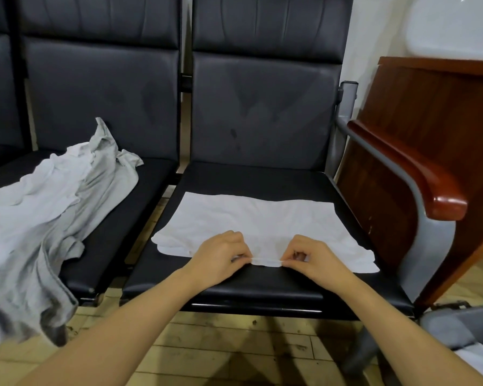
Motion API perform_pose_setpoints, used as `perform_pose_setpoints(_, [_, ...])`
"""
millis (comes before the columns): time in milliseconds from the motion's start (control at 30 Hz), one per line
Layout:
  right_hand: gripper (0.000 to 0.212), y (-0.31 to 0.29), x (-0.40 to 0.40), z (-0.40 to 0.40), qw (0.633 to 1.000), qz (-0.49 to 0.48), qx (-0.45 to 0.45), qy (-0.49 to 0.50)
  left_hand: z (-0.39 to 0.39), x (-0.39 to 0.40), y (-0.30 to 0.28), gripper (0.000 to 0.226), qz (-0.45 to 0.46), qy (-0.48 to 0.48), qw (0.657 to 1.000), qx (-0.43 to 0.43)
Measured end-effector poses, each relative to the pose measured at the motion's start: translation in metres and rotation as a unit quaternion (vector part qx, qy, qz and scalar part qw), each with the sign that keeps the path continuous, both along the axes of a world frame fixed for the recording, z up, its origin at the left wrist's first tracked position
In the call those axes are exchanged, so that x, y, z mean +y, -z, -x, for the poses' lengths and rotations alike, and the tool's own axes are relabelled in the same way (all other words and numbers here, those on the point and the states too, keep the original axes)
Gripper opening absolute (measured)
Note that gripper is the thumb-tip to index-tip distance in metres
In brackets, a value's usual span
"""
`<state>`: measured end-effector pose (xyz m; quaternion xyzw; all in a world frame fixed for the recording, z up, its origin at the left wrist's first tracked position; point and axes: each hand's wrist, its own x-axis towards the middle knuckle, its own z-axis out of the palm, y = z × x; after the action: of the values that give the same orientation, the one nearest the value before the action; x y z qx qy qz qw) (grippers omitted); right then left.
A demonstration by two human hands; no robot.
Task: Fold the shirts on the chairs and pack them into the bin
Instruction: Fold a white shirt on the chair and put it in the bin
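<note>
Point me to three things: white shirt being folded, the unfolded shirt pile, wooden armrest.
white shirt (251, 221), head view, flat middle of the cloth on the right seat.
shirt pile (48, 218), head view, crumpled middle of the heap on the left seat.
wooden armrest (418, 174), head view, top of the curved wood.

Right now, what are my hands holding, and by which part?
Both the left hand and the right hand pinch the white shirt at the middle of its near edge.

It looked like a waiting room or office lobby — a row of joined black padded leather seats (262, 112) stood beside a reddish-brown wooden desk (435, 107) on tiled flooring (234, 349).
</note>
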<state>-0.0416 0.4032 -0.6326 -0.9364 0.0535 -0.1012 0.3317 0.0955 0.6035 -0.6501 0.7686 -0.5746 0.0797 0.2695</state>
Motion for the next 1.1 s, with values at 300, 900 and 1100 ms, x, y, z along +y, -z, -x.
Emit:
perform_pose_setpoints(300, [0.011,-0.008,-0.007,0.000,0.997,-0.025,-0.031,0.071,-0.001,-0.009,-0.021,0.031,0.010,-0.091,0.994,0.053])
perform_pose_setpoints(900, [0.061,0.012,-0.052,-0.046,0.932,0.182,0.235,0.209,-0.043,-0.074,0.000,0.061,-0.275,-0.269,0.919,0.086])
perform_pose_setpoints(1100, [0.059,0.012,-0.046,-0.046,0.938,0.193,0.186,0.222,-0.047,-0.061,-0.008,0.058,-0.228,-0.269,0.933,0.071])
